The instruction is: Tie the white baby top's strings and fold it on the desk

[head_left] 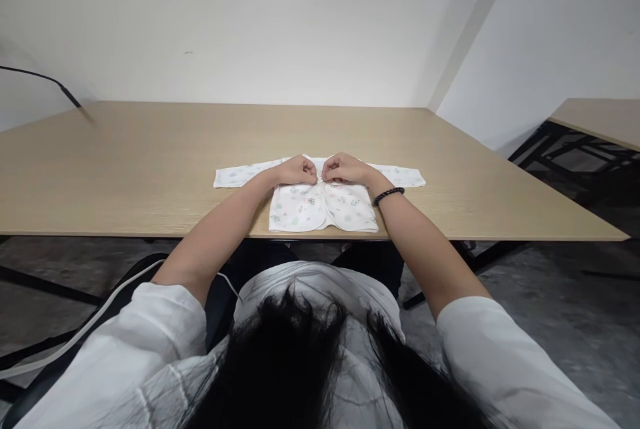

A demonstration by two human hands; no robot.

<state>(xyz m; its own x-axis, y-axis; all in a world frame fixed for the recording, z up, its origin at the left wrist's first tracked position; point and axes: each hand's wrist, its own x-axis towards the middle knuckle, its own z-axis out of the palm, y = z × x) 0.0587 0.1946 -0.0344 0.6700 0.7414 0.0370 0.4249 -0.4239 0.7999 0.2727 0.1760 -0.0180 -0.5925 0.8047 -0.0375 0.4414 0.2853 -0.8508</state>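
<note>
A small white baby shirt (pixel 295 209) with a light printed pattern lies on the table, its hem near the front edge and both sleeves spread out sideways. Over the upper front, my left hand (pixel 299 170) pinches the fabric beside the front opening. Just across from it, my right hand (pixel 344 169) pinches the other side of the same opening. The fingertips of both hands almost meet. Below them the two front panels hang slightly apart, with rounded lower corners. Any fastener between my fingers is too small to make out.
The wooden table (pixel 150 142) reaches back to a white wall (pixel 280 29). A black cable (pixel 55 81) comes in at the far left. Another table (pixel 600 115) with black legs stands at the right. A white cord (pixel 100 315) runs beside my left arm.
</note>
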